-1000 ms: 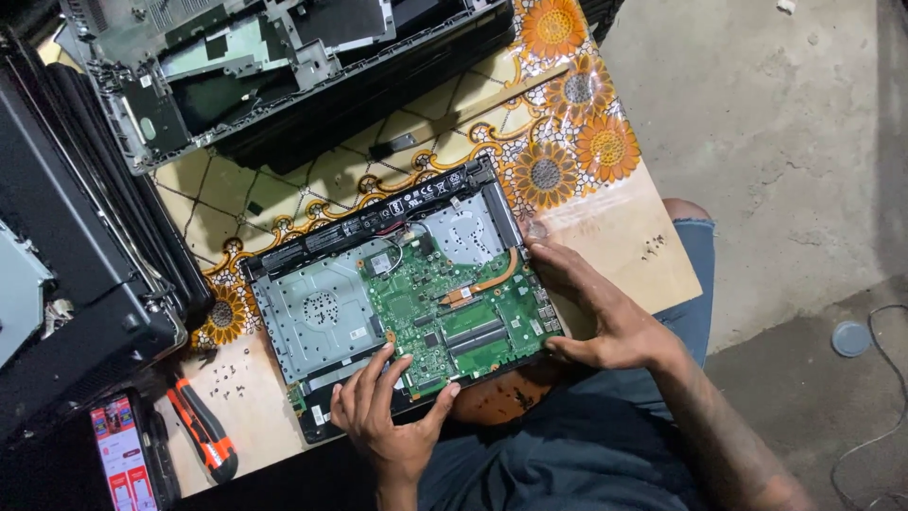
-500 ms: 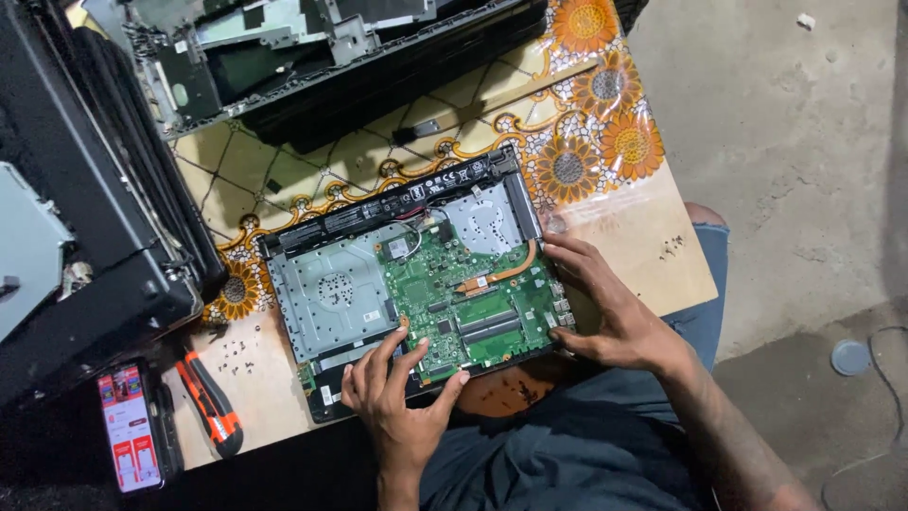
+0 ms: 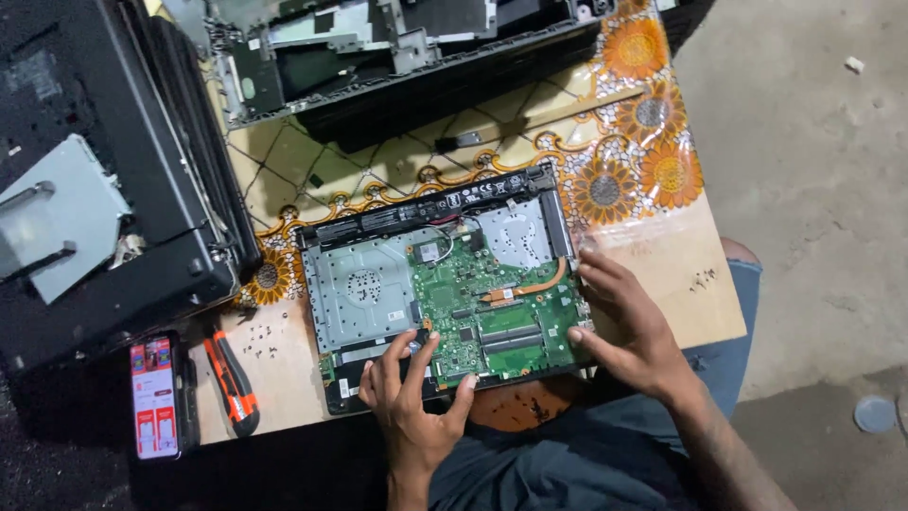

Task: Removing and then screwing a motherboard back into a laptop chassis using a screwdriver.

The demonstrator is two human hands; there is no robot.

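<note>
While your left hand (image 3: 409, 397) and right hand (image 3: 629, 331) lay flat, gripping nothing, the opened laptop (image 3: 445, 284) looked rigid yet fragile, best held by its edges.

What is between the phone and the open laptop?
In the head view, an orange-and-black screwdriver and some loose screws lie on the table between the phone and the laptop.

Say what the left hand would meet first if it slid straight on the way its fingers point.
Probably the green board: the left hand rests on the laptop's near edge, fingers pointing up and slightly right over it. Its height above the board is unclear.
</note>
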